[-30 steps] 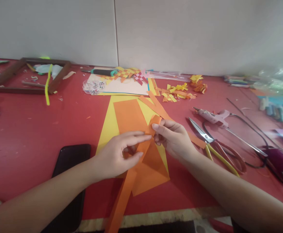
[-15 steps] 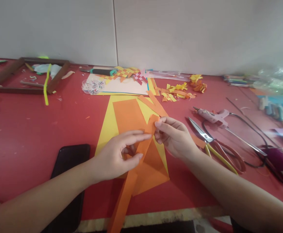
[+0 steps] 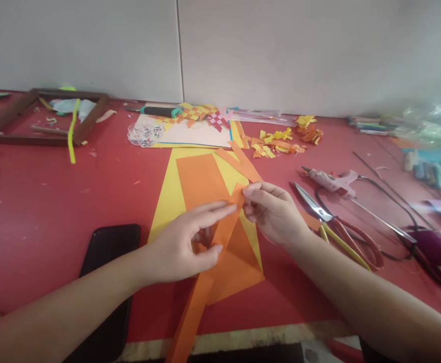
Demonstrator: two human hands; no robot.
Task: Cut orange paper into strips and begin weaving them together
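Note:
A long orange paper strip (image 3: 195, 307) runs diagonally from the table's front edge up between both hands. My right hand (image 3: 275, 212) pinches its upper end between thumb and fingers. Around the middle of the strip, my left hand (image 3: 190, 242) holds it with thumb below and fingers along the upper side. Beneath the hands lie orange paper pieces (image 3: 201, 179) on a yellow sheet (image 3: 163, 201). Two narrower orange strips (image 3: 245, 161) rest just beyond my right hand.
Scissors (image 3: 320, 212) and a pink glue gun (image 3: 333, 181) lie right of my right hand. A black phone (image 3: 110, 247) is under my left forearm. Farther back are a brown frame (image 3: 12, 116), a cutter (image 3: 160, 111) and paper scraps (image 3: 276, 143) on the red table (image 3: 54, 201).
The strip's upper end has tipped slightly lower and changed angle in my right hand's pinch. My left hand has barely moved.

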